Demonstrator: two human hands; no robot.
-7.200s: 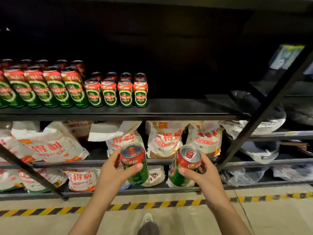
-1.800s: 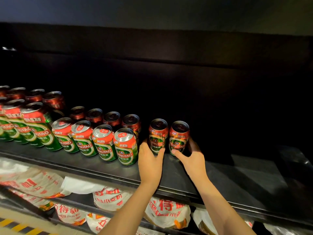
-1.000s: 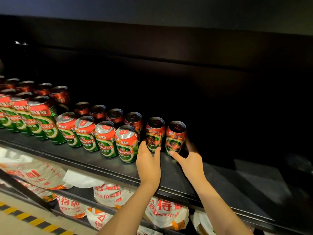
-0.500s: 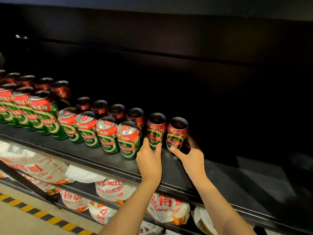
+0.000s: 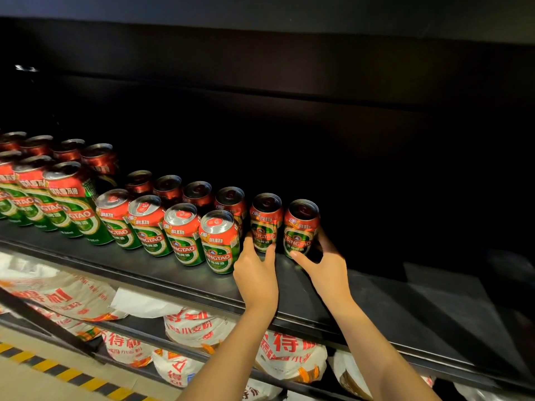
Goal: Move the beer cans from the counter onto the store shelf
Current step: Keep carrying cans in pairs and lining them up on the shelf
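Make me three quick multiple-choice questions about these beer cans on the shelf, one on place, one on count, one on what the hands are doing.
1. Where do the two cans in the hands stand?
A) right end of the short cans' back row
B) lower shelf
C) floor

2. How many short cans form the front row?
A) two
B) four
C) seven

3. What are the hands doing?
A) hanging idle
B) left hand and right hand each grip a can
C) lifting a flour bag

Answers: 1 A, they stand upright on the top shelf; 2 B, four silver tops; 3 B, fingers flank each can.
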